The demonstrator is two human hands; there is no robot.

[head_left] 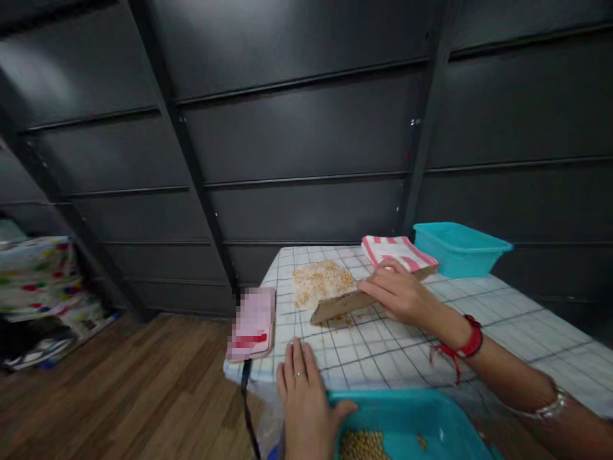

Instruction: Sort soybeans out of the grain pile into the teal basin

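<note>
My right hand point(401, 292) grips the upper edge of a brown cardboard piece point(345, 304), which stands on edge on the checked tablecloth point(507, 326) next to a pile of yellowish grains point(320, 281). A red thread and a bangle sit on that wrist. My left hand point(302, 397) rests on the near-left rim of a teal tub point(407, 415), thumb over the edge, fingers lying on the cloth. The tub holds some grains point(363, 445) at its bottom.
A second teal tub point(457, 247) stands at the table's far right. A red-and-white striped cloth point(398, 252) lies beside it. A pink blurred object point(253, 323) with a black cord sits at the left table edge. Dark metal shelving fills the background; patterned bundles point(38, 287) lie left on the wood floor.
</note>
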